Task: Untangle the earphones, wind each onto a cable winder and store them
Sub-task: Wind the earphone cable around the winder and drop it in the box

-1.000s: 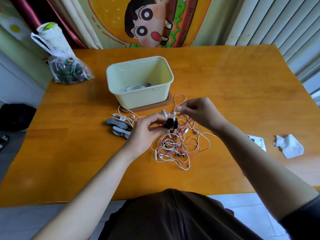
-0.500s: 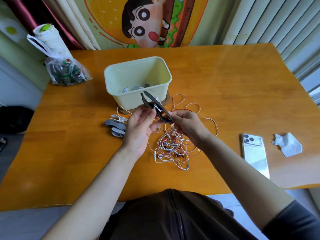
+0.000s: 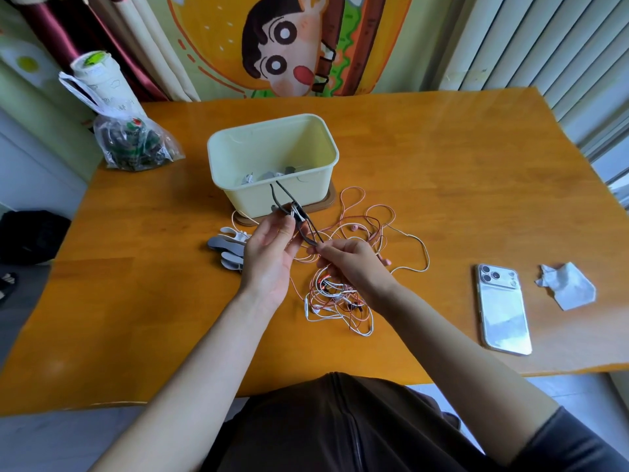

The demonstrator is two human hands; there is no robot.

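The dark grey flexible cable winder [image 3: 300, 216] is held in the air just in front of the pale cream plastic bin [image 3: 218, 155], its two thin ends forking upward across the bin's front wall. The left hand [image 3: 269, 257], palm turned up, pinches the winder at its middle together with a bit of white cable. The right hand [image 3: 354, 264] pinches its lower tip between thumb and fingertips. Below and to the right of the hands, the tangle of white, pink and red earphone cables [image 3: 340, 298] lies on the orange wooden table [image 3: 442, 185]. Spare grey and white winders [image 3: 226, 245] lie to the left of the left hand. Wound bundles [image 3: 265, 175] sit inside the bin. Further right lie a silver phone [image 3: 503, 311] and a crumpled white tissue [image 3: 566, 286], and a clear plastic bag [image 3: 136, 144] sits at the far left.
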